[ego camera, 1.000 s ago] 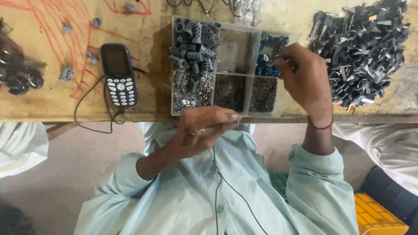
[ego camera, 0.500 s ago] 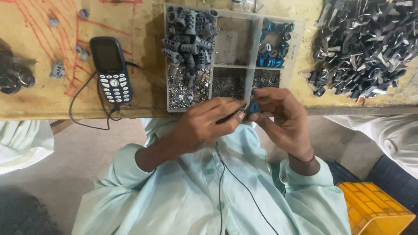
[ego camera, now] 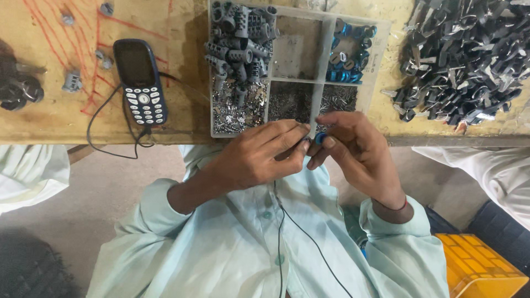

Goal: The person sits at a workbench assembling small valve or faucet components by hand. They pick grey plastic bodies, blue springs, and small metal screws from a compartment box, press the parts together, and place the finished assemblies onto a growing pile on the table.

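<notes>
Two hands join a small blue ring to a tiny part just below the tray.

The blue ring [ego camera: 319, 137] sits pinched in the fingertips of the right hand [ego camera: 359, 152], right at the near edge of the tray [ego camera: 381, 55]; the left hand [ego camera: 259, 157] is closed in a fine pinch on something too small to make out, its fingertips touching the ring. This looks like the fitting step, and the next move would call for lining the two pieces up squarely and pressing gently. In the tray, grey tubes [ego camera: 237, 30] fill the far left box, blue rings [ego camera: 348, 55] the far right one, and small metal bits [ego camera: 237, 110] the near boxes. Left of the tray lies a phone [ego camera: 139, 83] with a black cable; right of the tray is a heap of dark clips [ego camera: 464, 60]. Both rest on a wooden bench [ego camera: 55, 110].
</notes>
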Tool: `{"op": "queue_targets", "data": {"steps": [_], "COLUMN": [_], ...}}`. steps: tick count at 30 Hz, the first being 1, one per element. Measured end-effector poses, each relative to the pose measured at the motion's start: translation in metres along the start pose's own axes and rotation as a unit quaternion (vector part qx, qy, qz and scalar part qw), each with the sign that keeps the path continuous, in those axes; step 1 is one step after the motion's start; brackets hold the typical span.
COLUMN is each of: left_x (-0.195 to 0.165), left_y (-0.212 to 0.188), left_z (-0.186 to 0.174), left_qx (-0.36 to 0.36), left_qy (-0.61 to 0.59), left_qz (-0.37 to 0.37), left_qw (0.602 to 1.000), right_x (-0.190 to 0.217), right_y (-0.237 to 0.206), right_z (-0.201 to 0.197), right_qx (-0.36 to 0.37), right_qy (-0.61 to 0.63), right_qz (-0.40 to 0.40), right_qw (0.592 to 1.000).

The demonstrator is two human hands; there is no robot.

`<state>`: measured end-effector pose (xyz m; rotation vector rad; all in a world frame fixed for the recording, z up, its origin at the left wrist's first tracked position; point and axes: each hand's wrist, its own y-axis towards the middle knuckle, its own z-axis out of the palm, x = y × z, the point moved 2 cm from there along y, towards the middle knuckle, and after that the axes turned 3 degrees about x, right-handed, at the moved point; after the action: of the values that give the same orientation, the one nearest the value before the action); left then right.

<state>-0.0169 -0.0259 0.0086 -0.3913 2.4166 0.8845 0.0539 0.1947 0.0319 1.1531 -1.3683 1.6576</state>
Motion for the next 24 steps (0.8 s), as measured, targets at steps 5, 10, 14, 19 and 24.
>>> {"op": "queue_targets", "data": {"steps": [5,10,14,19,24], "left_x": [0.0,0.002,-0.008,-0.025,-0.014], "left_y": [0.0,0.0,0.003,0.002,0.008], "left_z": [0.0,0.0,0.009,0.015,0.012], "left_qx": [-0.001,-0.037,-0.145,-0.137,-0.127], "left_qy": [0.019,-0.03,-0.174,-0.142,-0.169], "left_qz": [0.016,0.033,-0.075,-0.119,-0.078], "left_qw": [1.0,0.998,0.971,0.973,0.974], "right_x": [-0.005,-0.038,-0.028,0.019,0.012], "right_y": [0.004,0.002,0.008,0.016,-0.009], "right_z": [0.008,0.007,0.024,0.047,-0.041], "right_qx": [-0.001,0.042,0.054,-0.01,-0.168], "right_qy": [0.087,0.174,0.191,0.393,-0.423], "right_qz": [0.055,0.07,-0.001,0.023,-0.096], "right_qw": [0.995,0.981,0.98,0.919,0.885]}}
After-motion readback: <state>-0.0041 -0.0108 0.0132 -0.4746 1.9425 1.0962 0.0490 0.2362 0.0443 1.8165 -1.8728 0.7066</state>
